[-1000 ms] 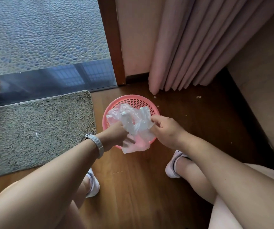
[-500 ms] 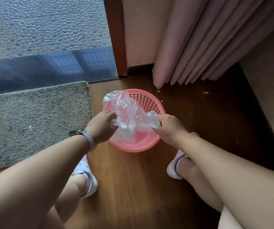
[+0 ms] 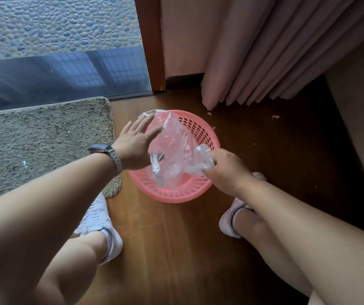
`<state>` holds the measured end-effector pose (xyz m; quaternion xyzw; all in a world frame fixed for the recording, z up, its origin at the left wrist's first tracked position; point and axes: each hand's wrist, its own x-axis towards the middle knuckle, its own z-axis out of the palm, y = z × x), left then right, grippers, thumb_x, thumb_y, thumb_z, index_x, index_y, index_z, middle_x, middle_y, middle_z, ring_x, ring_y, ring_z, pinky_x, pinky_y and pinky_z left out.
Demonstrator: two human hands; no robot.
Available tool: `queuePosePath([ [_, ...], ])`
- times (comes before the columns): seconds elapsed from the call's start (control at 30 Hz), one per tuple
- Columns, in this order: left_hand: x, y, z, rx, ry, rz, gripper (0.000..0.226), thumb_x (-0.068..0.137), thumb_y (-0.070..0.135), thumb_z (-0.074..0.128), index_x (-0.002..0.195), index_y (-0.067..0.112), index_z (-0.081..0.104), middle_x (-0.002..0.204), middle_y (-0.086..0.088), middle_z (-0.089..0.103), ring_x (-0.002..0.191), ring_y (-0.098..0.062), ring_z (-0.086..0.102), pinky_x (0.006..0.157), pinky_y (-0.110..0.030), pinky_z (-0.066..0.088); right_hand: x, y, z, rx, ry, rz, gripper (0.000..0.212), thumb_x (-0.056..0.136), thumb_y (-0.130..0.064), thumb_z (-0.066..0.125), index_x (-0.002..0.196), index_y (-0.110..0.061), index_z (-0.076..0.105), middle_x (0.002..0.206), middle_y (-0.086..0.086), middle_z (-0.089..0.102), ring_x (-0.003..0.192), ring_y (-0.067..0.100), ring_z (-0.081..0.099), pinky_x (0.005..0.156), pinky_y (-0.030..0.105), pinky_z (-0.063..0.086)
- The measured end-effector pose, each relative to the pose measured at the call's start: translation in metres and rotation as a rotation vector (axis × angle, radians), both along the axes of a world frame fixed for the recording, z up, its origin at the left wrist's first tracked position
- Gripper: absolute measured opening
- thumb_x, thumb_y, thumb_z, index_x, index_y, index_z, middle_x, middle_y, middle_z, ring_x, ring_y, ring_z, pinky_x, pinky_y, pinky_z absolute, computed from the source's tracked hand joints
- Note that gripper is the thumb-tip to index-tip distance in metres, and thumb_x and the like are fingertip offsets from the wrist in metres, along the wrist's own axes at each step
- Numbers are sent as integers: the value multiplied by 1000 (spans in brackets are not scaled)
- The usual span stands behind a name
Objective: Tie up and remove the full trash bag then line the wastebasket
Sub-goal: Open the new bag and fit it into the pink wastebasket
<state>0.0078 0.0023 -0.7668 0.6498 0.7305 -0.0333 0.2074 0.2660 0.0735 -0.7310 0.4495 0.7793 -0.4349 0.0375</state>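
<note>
Basket: a pink plastic wastebasket [image 3: 172,197] with slotted walls stands upright on the wooden floor [image 3: 176,249], between the person's two white shoes and the foot of the curtain.
Bag: a clear, crumpled plastic bag [image 3: 172,150] lies across the basket's mouth. One edge is draped over the far-left rim, and the middle sags down inside the basket.
Left hand: the left hand [image 3: 136,146] is flat, palm down, with the fingers straight and spread. It gripping nothing. It is over the basket's left rim and its fingertips reach the bag's far-left edge, partly under the film. Whether they press it down cannot be told.
Right hand: the right hand [image 3: 227,170] is at the basket's right rim, fingers curled, pinching a bunched corner of the bag just above the rim.
Watch: a wristwatch [image 3: 106,151] with a grey band sits on the left wrist.
Mat: a shaggy grey-brown mat [image 3: 44,139] lies left of the basket, its corner just beside the left shoe [image 3: 102,225].
Right shoe: the right shoe [image 3: 231,219] is near the basket's right side.
Curtain: a pink pleated curtain [image 3: 264,51] hangs behind the basket, with pale crumbs [image 3: 275,116] on the floor below it.
</note>
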Motion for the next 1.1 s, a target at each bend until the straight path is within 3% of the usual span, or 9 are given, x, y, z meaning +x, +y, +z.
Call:
queuePosePath([
  [0.2,22,-1,-17,-193,-113,-133,39,95,33,54,135,33,52,163,2,13,151,-22,1,121,-50,2,0,1,-1,-15,21,26,22,89,-40,46,86,-25,62,96,-7,58,88,16,58,69,36,57],
  [0.33,32,-2,-19,-384,-306,101,40,93,16,47,131,19,58,146,-2,50,130,-24,47,111,-40,36,5,7,-13,24,-2,-23,20,90,-38,45,86,-26,60,93,-13,56,82,10,58,56,21,49],
  [0.4,35,-2,-19,-404,-260,109,44,89,15,47,132,17,57,138,-3,55,118,-26,55,99,-38,46,8,9,-22,43,-34,-6,16,92,-39,46,87,-30,58,94,-13,54,80,3,55,53,13,39],
  [0.5,35,-3,-16,-278,-227,126,40,88,18,55,128,19,56,129,-6,59,99,-23,56,82,-33,47,12,11,-29,55,-73,1,8,90,-38,48,88,-35,56,97,-13,52,77,-2,52,52,10,34],
  [0.63,27,-11,-2,-59,-245,168,42,88,35,62,126,17,56,123,-2,64,106,-21,61,88,-34,51,11,12,-28,61,-92,-10,8,86,-33,49,79,-35,52,100,-12,50,77,7,52,53,15,35],
  [0.7,23,-21,11,-46,-249,160,40,88,39,63,121,18,58,120,-1,66,104,-19,61,87,-33,52,10,12,-23,43,-84,-16,16,86,-32,49,97,-32,60,110,-9,51,88,14,55,61,20,44],
  [0.83,20,-47,36,-64,-148,48,50,81,46,69,122,24,52,122,2,61,101,-20,63,80,-37,56,5,5,1,83,-16,11,46,81,-31,58,125,-31,49,127,-6,47,108,19,52,80,33,54],
  [1.0,51,-60,54,141,-232,-153,91,68,58,73,144,26,34,147,-1,39,126,-15,45,103,-35,40,-9,-16,29,121,133,173,62,73,-35,62,131,-33,40,129,-6,45,112,14,42,87,32,43],
  [1.1,67,-61,48,131,-210,-240,48,74,58,70,105,22,63,109,2,64,99,-21,60,84,-37,51,-9,-24,30,107,112,188,53,83,-36,62,131,-31,42,123,-3,53,101,12,48,82,31,50],
])
